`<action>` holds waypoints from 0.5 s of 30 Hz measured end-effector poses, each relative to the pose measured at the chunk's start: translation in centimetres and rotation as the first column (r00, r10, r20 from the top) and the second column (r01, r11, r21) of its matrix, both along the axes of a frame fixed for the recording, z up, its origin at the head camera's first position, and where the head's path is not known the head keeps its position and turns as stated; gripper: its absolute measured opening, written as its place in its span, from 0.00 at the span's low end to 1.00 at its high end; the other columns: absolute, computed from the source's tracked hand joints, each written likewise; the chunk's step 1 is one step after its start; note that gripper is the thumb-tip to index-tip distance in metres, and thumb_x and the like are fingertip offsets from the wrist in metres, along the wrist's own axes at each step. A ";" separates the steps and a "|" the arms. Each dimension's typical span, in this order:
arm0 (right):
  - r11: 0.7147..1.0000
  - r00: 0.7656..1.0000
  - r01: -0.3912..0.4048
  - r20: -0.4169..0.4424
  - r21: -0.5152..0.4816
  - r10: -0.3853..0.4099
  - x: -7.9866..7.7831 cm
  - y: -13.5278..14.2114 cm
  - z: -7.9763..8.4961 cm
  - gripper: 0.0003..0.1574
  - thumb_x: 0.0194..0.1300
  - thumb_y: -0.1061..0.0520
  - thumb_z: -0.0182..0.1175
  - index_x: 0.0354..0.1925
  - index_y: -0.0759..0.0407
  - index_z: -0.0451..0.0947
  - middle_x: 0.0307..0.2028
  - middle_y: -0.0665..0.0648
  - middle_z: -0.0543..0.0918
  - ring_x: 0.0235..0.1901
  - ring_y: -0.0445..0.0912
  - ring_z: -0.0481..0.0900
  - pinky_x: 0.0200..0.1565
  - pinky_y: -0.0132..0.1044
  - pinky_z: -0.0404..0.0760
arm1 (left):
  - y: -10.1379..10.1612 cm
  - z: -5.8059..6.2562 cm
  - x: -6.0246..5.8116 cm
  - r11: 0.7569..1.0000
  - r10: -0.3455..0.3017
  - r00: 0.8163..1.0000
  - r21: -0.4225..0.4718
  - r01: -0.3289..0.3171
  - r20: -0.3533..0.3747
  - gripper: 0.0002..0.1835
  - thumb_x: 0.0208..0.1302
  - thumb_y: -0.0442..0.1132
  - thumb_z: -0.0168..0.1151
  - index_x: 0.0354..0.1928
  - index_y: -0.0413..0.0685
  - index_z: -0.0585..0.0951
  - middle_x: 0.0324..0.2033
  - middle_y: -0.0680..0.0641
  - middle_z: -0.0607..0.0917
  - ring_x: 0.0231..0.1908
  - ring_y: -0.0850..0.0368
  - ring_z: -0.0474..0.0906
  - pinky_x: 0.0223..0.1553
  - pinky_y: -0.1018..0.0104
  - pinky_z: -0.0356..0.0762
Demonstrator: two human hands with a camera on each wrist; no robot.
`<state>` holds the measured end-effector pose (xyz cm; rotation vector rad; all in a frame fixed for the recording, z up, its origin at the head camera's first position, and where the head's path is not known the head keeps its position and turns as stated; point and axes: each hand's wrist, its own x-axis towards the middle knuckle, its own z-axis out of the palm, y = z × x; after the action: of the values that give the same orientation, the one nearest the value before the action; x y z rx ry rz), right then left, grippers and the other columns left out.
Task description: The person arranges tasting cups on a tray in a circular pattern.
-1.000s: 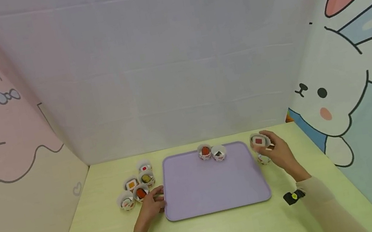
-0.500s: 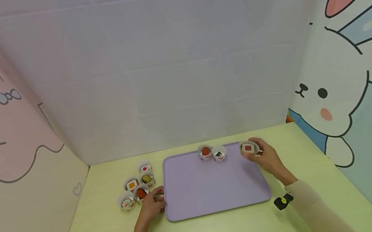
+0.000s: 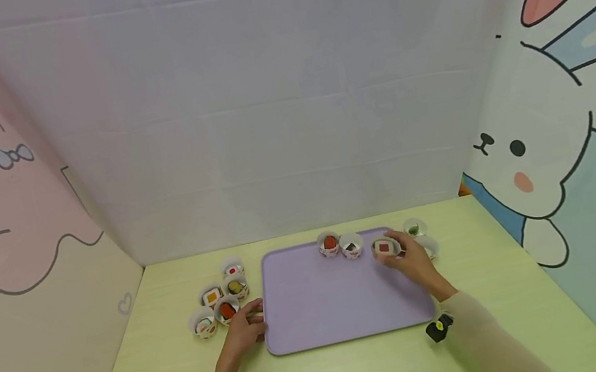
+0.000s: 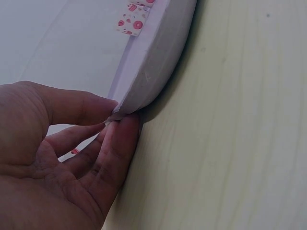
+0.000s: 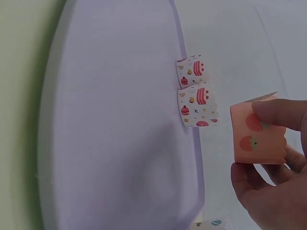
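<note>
My right hand (image 3: 416, 266) holds a pink paper cup (image 5: 247, 134) with printed strawberries above the right part of the lilac tray (image 3: 337, 305). Inside this cup sits a white sushi-like piece (image 3: 385, 248) with a red square centre. Thumb and fingers of my left hand (image 3: 242, 333) pinch the tray's left rim, as the left wrist view shows. Along the tray's far edge stand two printed paper cups, one with an orange-red filling (image 3: 329, 243) and one with a white and dark filling (image 3: 351, 247), left of the held cup.
Left of the tray several filled paper cups (image 3: 236, 286) are grouped, the nearest touching or close to my left hand. Two more cups stand right of the tray, one with a green filling (image 3: 414, 229), the other (image 3: 430, 247) partly behind my right hand. A white backdrop (image 3: 274, 117) rises behind the table.
My right hand has carried the strawberry-print cup leftward, from above the cups at the right to over the tray, uncovering those cups. The left hand and tray have stayed in place.
</note>
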<state>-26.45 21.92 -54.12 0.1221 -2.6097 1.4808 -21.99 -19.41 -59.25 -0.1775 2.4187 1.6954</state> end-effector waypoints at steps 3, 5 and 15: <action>0.999 1.000 -0.010 -0.012 0.038 0.010 -0.3 -0.5 -0.7 0.37 0.56 0.65 0.69 0.63 0.65 0.70 0.57 0.70 0.78 0.52 0.60 0.78 0.55 0.52 0.78 | 0.0 0.1 0.0 1.000 -0.001 1.000 -0.001 0.001 0.001 0.32 0.55 0.21 0.59 0.65 0.37 0.73 0.54 0.38 0.78 0.42 0.53 0.79 0.32 0.59 0.83; 0.998 1.000 -0.011 0.005 0.060 0.011 -0.5 -0.8 -1.0 0.37 0.55 0.64 0.69 0.63 0.64 0.71 0.57 0.69 0.79 0.52 0.59 0.79 0.54 0.51 0.78 | 0.0 0.1 0.0 1.000 -0.003 1.000 -0.002 0.003 0.002 0.32 0.55 0.21 0.59 0.65 0.37 0.73 0.55 0.38 0.78 0.42 0.53 0.78 0.32 0.59 0.84; 0.990 0.996 0.017 0.081 0.139 -0.028 -1.0 -1.8 -1.7 0.38 0.54 0.57 0.73 0.61 0.60 0.72 0.55 0.66 0.81 0.51 0.58 0.79 0.53 0.51 0.76 | 0.0 0.2 -0.2 1.000 -0.003 1.000 -0.002 0.003 0.004 0.32 0.55 0.22 0.60 0.65 0.37 0.73 0.55 0.37 0.78 0.42 0.53 0.79 0.32 0.59 0.83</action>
<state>-27.49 20.10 -55.86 0.0462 -2.7691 1.3244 -22.15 -19.43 -59.10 -0.1773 2.4171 1.6901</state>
